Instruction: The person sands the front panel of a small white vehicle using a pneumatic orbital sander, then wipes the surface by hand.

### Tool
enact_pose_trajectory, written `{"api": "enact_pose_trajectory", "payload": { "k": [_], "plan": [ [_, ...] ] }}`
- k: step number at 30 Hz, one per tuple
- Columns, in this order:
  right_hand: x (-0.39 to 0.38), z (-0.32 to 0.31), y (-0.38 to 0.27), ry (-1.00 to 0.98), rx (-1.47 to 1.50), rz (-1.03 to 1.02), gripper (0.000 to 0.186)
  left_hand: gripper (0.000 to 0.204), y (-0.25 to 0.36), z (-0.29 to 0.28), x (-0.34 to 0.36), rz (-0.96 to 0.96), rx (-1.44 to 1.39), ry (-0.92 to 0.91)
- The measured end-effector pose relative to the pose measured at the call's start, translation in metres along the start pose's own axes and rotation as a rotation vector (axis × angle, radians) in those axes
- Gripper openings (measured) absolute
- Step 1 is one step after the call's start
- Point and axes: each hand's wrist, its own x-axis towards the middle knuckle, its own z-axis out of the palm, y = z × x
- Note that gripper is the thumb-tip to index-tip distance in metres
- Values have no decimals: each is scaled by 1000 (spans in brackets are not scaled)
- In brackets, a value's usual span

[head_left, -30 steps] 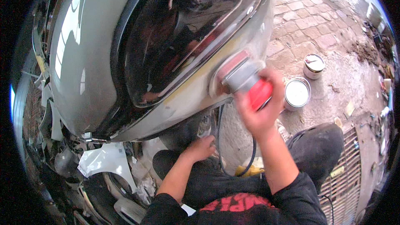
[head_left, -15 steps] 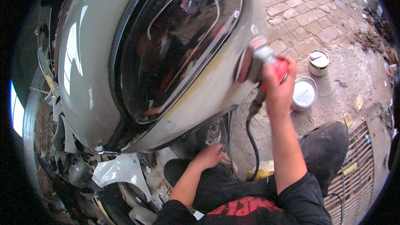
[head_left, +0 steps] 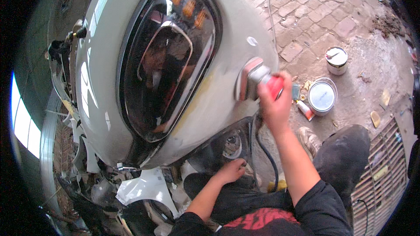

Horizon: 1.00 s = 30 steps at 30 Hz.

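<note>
My right hand (head_left: 275, 105) is wrapped round a red and grey power sander (head_left: 262, 81), its pad laid against the pale grey car body panel (head_left: 236, 30). A dark hose (head_left: 265, 150) hangs from the tool. Left of the sander, a large headlight (head_left: 168, 61) is set into the panel, with a yellowish filler strip (head_left: 190, 111) along its lower right edge. My left hand (head_left: 232, 170) rests low by my leg, its fingers curled in with nothing seen in them, below the panel's lower edge and away from the sander.
On the floor at right stand a lidded bucket (head_left: 321, 97) and a smaller can (head_left: 336, 61), with a white and orange tube (head_left: 305, 110) beside them. A metal floor grate (head_left: 378, 175) lies at lower right. Broken car parts, including a white panel piece (head_left: 146, 190), crowd the lower left.
The view has shifted, showing more floor beside the bucket. The sander sits slightly lower on the panel, farther from the pale spot above it. My left hand remains curled by my leg.
</note>
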Motion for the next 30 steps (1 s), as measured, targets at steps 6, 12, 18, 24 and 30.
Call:
{"api": "enact_pose_trajectory", "payload": {
  "k": [6,12,18,24,30],
  "plan": [
    [-90,20,-5,-154,-11,-247,54,37,-46,44,23,289,96,144],
    [-14,-4,13,-9,34,165,53,38,-15,16,11,0,67,-42],
    [-69,15,15,16,-7,15,54,37,-21,20,17,64,71,67],
    [-26,-1,20,11,-52,66,50,35,-2,7,2,30,92,-4],
    [21,-30,46,561,182,195,70,44,102,-76,-42,530,602,574]
  ]
}}
